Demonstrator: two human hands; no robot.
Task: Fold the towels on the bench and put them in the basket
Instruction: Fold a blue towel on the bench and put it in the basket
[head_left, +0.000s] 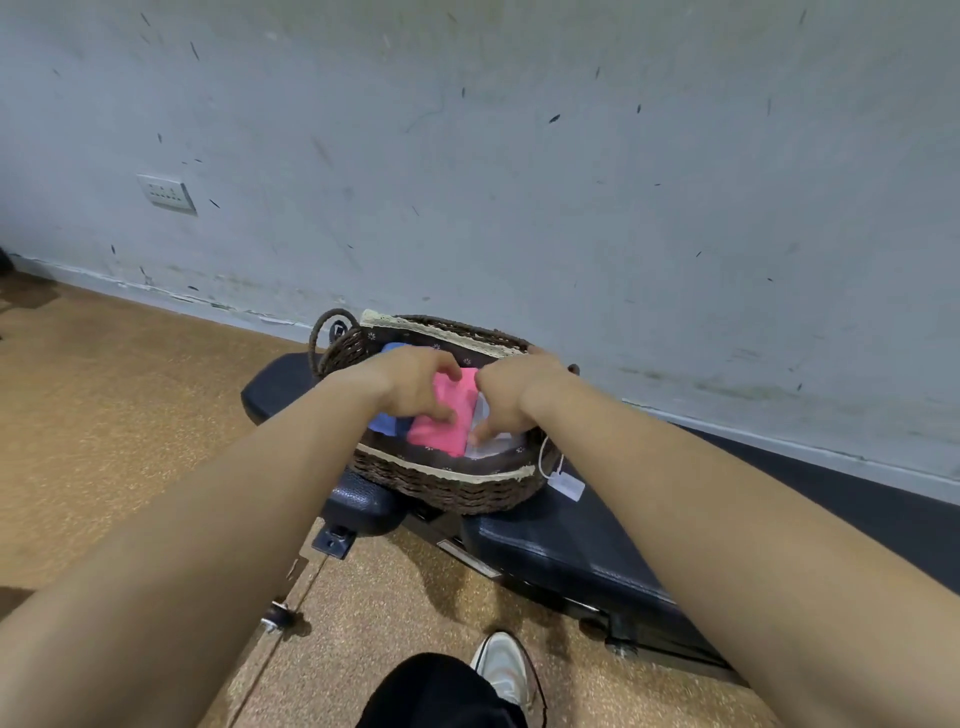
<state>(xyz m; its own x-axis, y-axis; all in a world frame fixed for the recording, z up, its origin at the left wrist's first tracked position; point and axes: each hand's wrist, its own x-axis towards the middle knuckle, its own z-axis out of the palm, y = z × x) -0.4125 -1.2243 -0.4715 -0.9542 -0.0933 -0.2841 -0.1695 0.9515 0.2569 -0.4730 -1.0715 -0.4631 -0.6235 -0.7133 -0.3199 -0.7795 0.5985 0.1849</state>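
Observation:
A dark wicker basket (447, 491) with a cream lace-trimmed liner stands on the black padded bench (566, 545). Inside it a folded pink towel (444, 423) lies between a blue towel (383, 423) on the left and a white towel (491, 447) on the right. My left hand (415, 387) rests on the pink towel's left side with fingers curled over it. My right hand (511, 397) is at the pink towel's right edge, fingertips down between pink and white towels. Both hands are inside the basket.
The bench runs diagonally along a scuffed grey wall (519, 156). A white tag (566, 486) hangs from the basket's right side. Brown speckled floor (104, 415) lies to the left and front. My shoe (506, 667) and dark trouser leg are below. A wall socket (166, 193) is at left.

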